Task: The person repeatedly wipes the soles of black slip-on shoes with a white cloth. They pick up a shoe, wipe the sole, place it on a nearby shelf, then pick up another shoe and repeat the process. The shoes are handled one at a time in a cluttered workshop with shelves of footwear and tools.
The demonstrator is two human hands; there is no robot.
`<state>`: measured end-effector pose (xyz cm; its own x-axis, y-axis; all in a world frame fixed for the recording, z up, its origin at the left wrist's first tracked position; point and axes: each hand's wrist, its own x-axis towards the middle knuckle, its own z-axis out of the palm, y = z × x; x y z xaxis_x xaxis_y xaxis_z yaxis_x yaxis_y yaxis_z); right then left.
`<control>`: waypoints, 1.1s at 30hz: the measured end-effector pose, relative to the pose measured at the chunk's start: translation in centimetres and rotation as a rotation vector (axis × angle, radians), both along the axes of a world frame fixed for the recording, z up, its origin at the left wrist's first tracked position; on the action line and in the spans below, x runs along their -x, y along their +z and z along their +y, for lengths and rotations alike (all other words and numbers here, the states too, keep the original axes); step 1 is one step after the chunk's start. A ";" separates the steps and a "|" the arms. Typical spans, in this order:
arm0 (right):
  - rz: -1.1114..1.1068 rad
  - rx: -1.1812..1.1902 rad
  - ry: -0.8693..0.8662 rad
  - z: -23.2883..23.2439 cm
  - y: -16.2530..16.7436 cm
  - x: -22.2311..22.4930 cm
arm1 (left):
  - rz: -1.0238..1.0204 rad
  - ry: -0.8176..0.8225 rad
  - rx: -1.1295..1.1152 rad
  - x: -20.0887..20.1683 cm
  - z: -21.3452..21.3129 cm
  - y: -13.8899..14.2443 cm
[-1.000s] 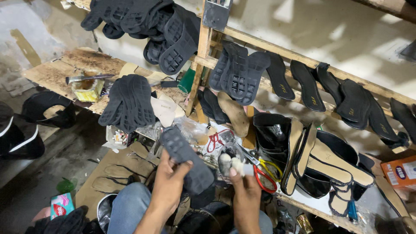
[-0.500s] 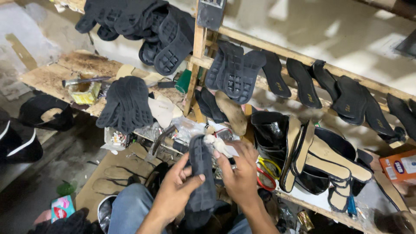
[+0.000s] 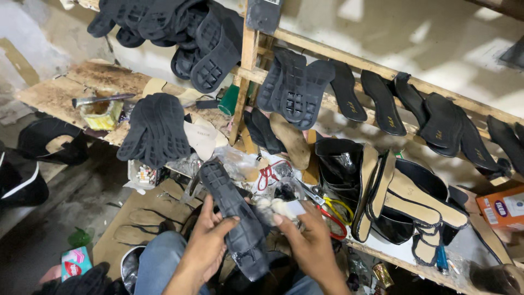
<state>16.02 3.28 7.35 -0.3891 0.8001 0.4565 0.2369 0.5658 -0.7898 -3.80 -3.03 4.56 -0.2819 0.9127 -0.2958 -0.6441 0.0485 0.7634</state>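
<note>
The left hand [image 3: 210, 240] is clamped around a black rubber sole [image 3: 234, 218], tread side up and tilted so its face is exposed. Just to its right, the right hand [image 3: 308, 240] pinches a whitish wad [image 3: 275, 208] against the sole's edge. Beyond the hands, scissors [image 3: 327, 210] lie on the cluttered counter [image 3: 54, 93].

Shoe sole [image 3: 233, 218]: black rubber, matt, ribbed tread (held in the left hand [image 3: 207, 243]).
Rag [image 3: 275, 208]: pale, fuzzy cloth.
Shelf rails [image 3: 349, 60]: bare, rough wood.
Shoe uppers [image 3: 338, 164]: glossy black, patent-like.
Insoles [image 3: 406, 199]: tan, matt.
Scissors [image 3: 327, 205]: metal blades, yellow plastic handles.
</note>
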 end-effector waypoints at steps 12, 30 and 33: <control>-0.204 -0.097 0.098 -1.1 -0.1 -0.1 | -0.083 0.111 -0.097 1.8 -0.6 3.0; -0.272 -0.487 0.028 1.7 1.0 2.2 | -0.243 -0.516 -0.027 0.5 -1.2 -1.5; -0.407 -0.462 0.212 1.1 1.0 1.3 | -0.246 -0.416 -0.105 1.1 -1.2 -0.1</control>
